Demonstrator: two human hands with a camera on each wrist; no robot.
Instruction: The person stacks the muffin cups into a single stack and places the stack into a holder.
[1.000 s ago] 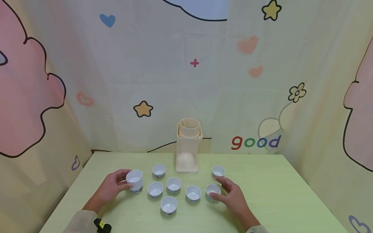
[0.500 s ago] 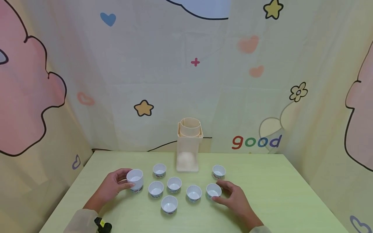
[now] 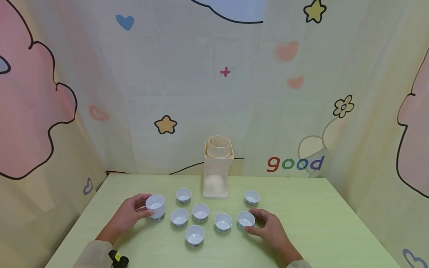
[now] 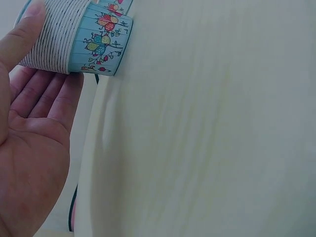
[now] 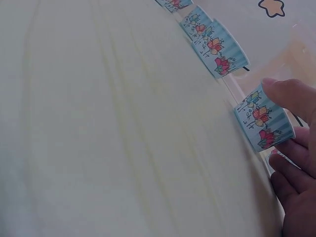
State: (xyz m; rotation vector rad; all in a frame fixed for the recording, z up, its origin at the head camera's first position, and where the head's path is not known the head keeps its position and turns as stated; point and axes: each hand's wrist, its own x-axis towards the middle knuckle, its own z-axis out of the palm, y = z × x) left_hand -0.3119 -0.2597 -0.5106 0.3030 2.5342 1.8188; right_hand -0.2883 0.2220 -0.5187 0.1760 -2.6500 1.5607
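My left hand (image 3: 129, 214) grips a stack of nested paper cups (image 3: 155, 206) at the left of the table. In the left wrist view the stack (image 4: 74, 42) shows many white rims and a blue, flower-printed side, with the thumb over it and fingers beneath. At the right, my right hand (image 3: 269, 227) holds a single paper cup (image 3: 246, 219) between thumb and fingers; it stands upright on the table. The right wrist view shows the thumb on this cup's (image 5: 261, 118) side near the rim. Just behind it stands another paper cup (image 3: 252, 197).
Several upright paper cups stand between the hands, among them a front cup (image 3: 194, 235), a middle cup (image 3: 200, 212) and a rear cup (image 3: 183, 195). A beige dispenser-like stand (image 3: 216, 175) with a round tube on top is at the table's (image 3: 311, 212) back edge, before a printed curtain.
Over the last second my right hand has shifted slightly right and nearer, its fingers coming to the right side of the cup. My left hand and its stack have stayed in place.
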